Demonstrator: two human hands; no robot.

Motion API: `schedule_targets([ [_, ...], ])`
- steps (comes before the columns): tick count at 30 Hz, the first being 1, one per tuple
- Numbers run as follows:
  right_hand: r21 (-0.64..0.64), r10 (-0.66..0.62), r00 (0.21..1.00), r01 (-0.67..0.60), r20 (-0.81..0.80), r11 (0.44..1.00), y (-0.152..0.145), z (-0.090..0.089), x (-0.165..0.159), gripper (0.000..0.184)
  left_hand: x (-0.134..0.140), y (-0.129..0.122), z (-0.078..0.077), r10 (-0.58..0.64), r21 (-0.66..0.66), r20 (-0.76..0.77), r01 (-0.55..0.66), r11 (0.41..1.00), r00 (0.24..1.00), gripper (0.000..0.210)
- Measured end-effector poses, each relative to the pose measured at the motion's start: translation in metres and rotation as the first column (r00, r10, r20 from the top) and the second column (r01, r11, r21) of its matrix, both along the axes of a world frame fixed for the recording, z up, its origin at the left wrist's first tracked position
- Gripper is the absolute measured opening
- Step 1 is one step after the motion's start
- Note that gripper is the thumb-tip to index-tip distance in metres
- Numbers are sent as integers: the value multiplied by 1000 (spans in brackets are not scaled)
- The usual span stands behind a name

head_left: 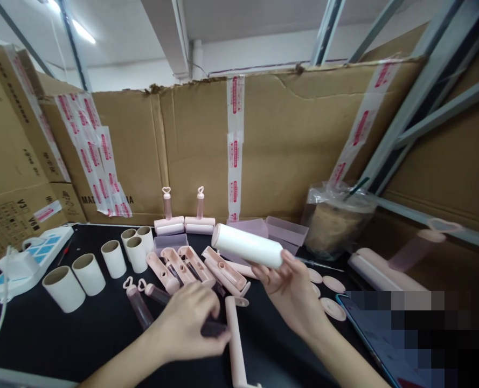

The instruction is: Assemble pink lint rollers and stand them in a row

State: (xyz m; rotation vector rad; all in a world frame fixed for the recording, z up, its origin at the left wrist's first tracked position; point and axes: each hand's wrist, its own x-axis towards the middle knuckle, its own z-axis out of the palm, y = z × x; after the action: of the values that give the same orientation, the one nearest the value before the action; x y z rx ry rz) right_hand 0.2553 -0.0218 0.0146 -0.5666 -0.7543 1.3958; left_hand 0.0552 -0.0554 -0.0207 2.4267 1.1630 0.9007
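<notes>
My right hand point(291, 296) grips a white lint roller roll point(247, 245) by its near end. The roll is tilted above the table, and a pink cap shows at its far end. My left hand point(188, 318) is low over the table, thumb and bent fingers apart. A dark piece point(215, 328) shows in that gap; it does not look gripped. Close by are dark handles with heart-shaped loops point(138, 304) and a pink roller frame point(235, 339). Several pink trough-shaped covers point(186, 264) lie just beyond my left hand.
White cardboard-cored rolls point(63, 288) stand at left beside a power strip point(37, 264). Assembled lint rollers point(200, 223) stand at the back. On the right are pink discs point(333, 309), a bagged cup point(332, 221), a larger roller point(388, 269) and a phone point(368, 334). Cardboard walls point(287, 151) surround the table.
</notes>
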Motion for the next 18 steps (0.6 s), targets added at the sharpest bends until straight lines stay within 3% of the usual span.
schedule_targets([
  [3,-10,-4,999,4,-33,1000,-1,4,2,16,4,-5,-3,-117,-39,-282,110,993,952,22],
  [7,-11,-3,999,3,-33,1000,-3,5,1,20,4,-3,-5,-150,-177,-327,95,980,933,26],
  [10,1,-4,999,4,-39,1000,-4,8,2,18,0,-3,-1,-189,-280,-174,136,950,966,35],
  [13,27,-9,999,10,-44,1000,-4,11,3,18,-2,-7,1,-168,-365,97,192,911,981,72],
  [15,41,-4,999,6,-41,999,-4,11,3,17,-2,-8,1,-103,-426,264,211,879,959,87],
  [18,52,26,1000,-26,-1,998,-4,6,1,14,0,-4,-2,20,-503,497,270,821,867,93],
])
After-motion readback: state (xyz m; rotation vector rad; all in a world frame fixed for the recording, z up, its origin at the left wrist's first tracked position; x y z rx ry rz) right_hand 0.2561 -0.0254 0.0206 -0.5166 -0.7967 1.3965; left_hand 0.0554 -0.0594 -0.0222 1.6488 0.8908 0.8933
